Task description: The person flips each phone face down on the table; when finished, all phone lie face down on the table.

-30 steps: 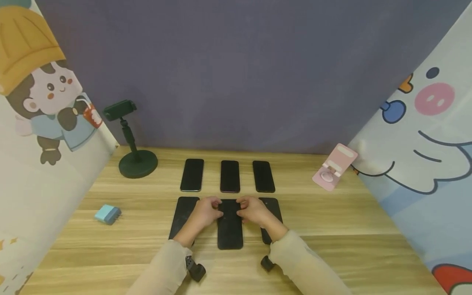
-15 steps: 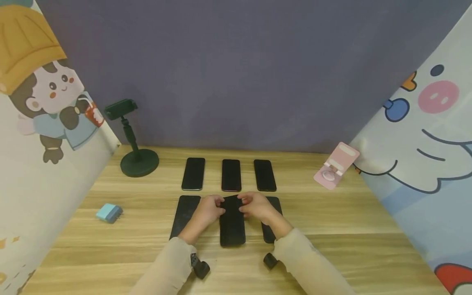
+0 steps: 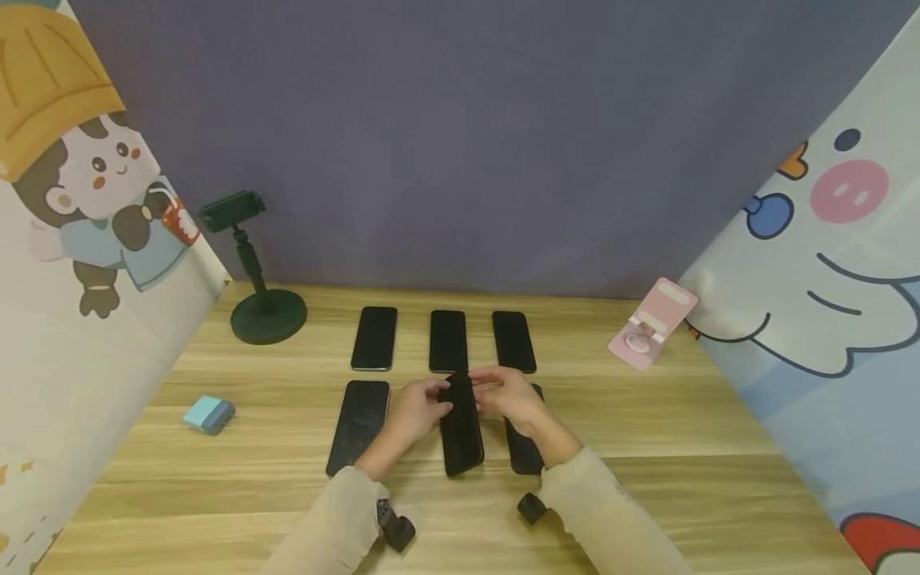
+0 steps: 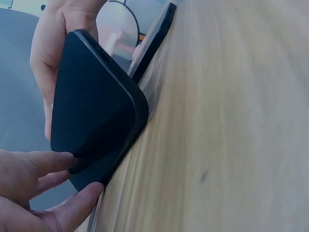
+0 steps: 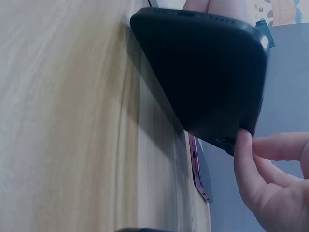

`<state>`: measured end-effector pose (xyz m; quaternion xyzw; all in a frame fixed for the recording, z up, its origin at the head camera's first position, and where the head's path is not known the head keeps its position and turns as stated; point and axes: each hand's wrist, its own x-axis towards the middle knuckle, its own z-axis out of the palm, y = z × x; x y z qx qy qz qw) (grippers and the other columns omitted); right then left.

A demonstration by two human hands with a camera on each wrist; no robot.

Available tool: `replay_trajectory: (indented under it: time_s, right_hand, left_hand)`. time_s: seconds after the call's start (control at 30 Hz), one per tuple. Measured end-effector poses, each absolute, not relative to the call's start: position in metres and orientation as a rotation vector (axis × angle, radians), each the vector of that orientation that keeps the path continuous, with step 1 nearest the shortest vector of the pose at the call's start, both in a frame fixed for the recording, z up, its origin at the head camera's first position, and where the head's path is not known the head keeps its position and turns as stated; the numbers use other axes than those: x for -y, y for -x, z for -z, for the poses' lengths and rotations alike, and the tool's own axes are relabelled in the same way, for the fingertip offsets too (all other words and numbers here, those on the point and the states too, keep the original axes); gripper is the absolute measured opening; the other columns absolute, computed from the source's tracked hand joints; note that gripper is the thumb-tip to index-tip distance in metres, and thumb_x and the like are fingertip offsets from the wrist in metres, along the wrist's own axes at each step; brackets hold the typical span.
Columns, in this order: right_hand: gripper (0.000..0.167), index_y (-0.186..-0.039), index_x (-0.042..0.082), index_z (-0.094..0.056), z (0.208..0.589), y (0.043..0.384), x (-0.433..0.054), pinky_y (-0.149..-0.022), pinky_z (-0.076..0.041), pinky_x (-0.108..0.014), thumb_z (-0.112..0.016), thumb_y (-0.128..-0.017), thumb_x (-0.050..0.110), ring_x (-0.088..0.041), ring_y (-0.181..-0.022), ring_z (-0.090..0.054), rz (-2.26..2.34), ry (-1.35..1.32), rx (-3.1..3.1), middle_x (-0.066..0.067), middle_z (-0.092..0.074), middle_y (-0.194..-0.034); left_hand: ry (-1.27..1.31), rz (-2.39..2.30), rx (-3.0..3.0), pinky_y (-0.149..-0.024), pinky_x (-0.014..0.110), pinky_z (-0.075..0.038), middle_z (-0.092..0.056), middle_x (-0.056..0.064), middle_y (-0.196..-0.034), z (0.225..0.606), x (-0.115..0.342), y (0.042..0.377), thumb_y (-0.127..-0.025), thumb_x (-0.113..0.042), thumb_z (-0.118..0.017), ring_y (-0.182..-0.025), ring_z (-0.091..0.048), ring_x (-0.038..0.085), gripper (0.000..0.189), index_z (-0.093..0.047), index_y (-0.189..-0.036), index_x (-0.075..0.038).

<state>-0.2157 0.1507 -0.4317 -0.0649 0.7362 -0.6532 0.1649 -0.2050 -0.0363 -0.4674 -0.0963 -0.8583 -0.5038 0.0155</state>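
A black smartphone (image 3: 462,435) in the middle of the front row is tilted and partly raised off the wooden table. My left hand (image 3: 413,411) pinches its far left edge; in the left wrist view that hand's (image 4: 34,186) fingertips touch the dark face and the thumb lies at an edge. From the right, my right hand (image 3: 510,399) holds the far right corner. Seen from the right wrist, the right hand (image 5: 277,181) has its thumb on the phone's dark side (image 5: 207,72) and its fingers round the edge.
Flat phones lie on both sides, one on the left (image 3: 359,423) and one on the right (image 3: 523,447), partly under the right wrist. Behind are three more, including a middle one (image 3: 449,342). A green phone stand (image 3: 269,317), blue charger (image 3: 209,414) and pink folding stand (image 3: 654,323) lie farther out.
The middle front phone was flat; it has been lifted and turned onto a slant, its right side rising. Both hands have shifted slightly right with it.
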Motion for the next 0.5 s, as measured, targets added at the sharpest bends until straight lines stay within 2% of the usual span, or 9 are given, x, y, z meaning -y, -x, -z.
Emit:
replay_trajectory:
  time_s: [0.13,0.27,0.37,0.5]
  right_hand:
    - [0.042,-0.131,-0.018,-0.045,0.431,0.215,-0.151,-0.080,-0.055,-0.032,-0.050,-0.089,-0.019,-0.032,-0.102,-0.061,1.893,0.210,-2.066,-0.031,-0.051,-0.123]
    - [0.045,-0.133,-0.017,-0.044,0.430,0.215,-0.150,-0.081,-0.055,-0.033,-0.053,-0.090,-0.017,-0.028,-0.101,-0.061,1.908,0.222,-2.052,-0.029,-0.050,-0.124]
    - [0.046,-0.134,-0.017,-0.044,0.429,0.216,-0.150,-0.081,-0.055,-0.033,-0.055,-0.089,-0.015,-0.025,-0.099,-0.061,1.908,0.228,-2.054,-0.028,-0.050,-0.124]
    - [0.045,-0.134,-0.016,-0.045,0.429,0.217,-0.150,-0.083,-0.055,-0.036,-0.055,-0.090,-0.015,-0.027,-0.101,-0.061,1.889,0.238,-2.065,-0.029,-0.049,-0.125]
  left_hand:
    - [0.287,1.741,2.588,-0.070,0.035,-0.056,-0.064,0.027,-0.111,0.468,0.031,0.203,-0.083,-0.002,-0.073,-0.091,-0.066,0.033,0.033,-0.067,-0.115,0.004]
    - [0.234,1.927,2.498,-0.064,0.033,-0.057,-0.063,0.026,-0.113,0.466,0.027,0.200,-0.086,-0.001,-0.071,-0.096,-0.065,0.035,0.035,-0.064,-0.120,0.005]
    - [0.180,2.035,2.442,-0.062,0.034,-0.057,-0.062,0.024,-0.114,0.462,0.024,0.199,-0.088,-0.001,-0.069,-0.097,-0.065,0.034,0.036,-0.063,-0.123,0.003]
    - [0.143,2.123,2.383,-0.065,0.037,-0.058,-0.060,0.026,-0.118,0.460,0.021,0.198,-0.090,0.000,-0.066,-0.101,-0.065,0.035,0.036,-0.061,-0.126,0.004]
